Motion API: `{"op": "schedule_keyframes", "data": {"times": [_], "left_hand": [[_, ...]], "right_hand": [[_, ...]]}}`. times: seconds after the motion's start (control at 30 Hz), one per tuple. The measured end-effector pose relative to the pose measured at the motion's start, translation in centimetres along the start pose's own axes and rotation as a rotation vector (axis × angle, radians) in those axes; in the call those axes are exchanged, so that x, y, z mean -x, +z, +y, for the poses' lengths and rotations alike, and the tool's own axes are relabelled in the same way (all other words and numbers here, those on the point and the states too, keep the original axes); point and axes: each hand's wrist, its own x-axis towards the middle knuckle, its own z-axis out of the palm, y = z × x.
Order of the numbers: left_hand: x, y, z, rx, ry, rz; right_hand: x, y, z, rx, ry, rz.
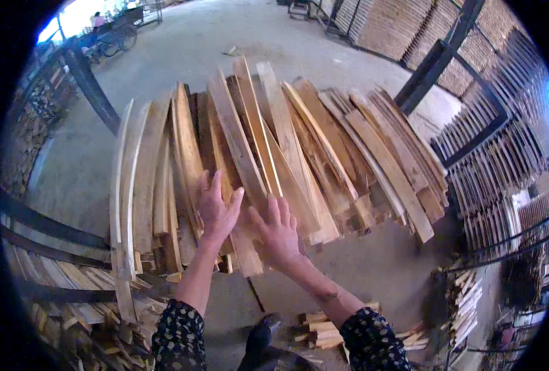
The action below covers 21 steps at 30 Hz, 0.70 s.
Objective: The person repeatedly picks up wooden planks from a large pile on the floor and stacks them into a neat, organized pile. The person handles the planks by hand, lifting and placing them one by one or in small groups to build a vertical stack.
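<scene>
A wide heap of long, rough wooden boards (pixel 386 170) lies in front of me, the boards side by side and partly overlapping. My left hand (pixel 219 209) is over the near middle of the heap, its fingers apart and nothing in its grasp. To its right, my right hand (pixel 279 232) rests at the near end of a pale plank (pixel 234 133), fingers stretched out over the wood. Whether its fingertips press on that plank or on the narrow board (pixel 263 148) beside it is hard to see. What supports the heap is mostly hidden.
Dark metal posts (pixel 90 86) and rails (pixel 51 224) stand at the left, with another slanted post (pixel 438 55) at the far right. Stacked slats (pixel 497 148) rise on the right. Loose offcuts (pixel 324 331) lie on the floor near my shoe (pixel 263 331). A cart (pixel 123 34) stands far left.
</scene>
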Motion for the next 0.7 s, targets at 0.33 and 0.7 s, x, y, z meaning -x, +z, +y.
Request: {"op": "schedule_keyframes", "data": {"times": [0.33,0.7], "left_hand": [[6.0,-4.3,9.5,0.296,0.277,0.013],[44.6,24.6,10.1,0.303,-0.183,-1.546]], "right_hand": [[20.9,2.1,7.1,-0.968,0.436,-0.076],[60.1,22.8,14.0,-1.215,1.589,-0.035]]}}
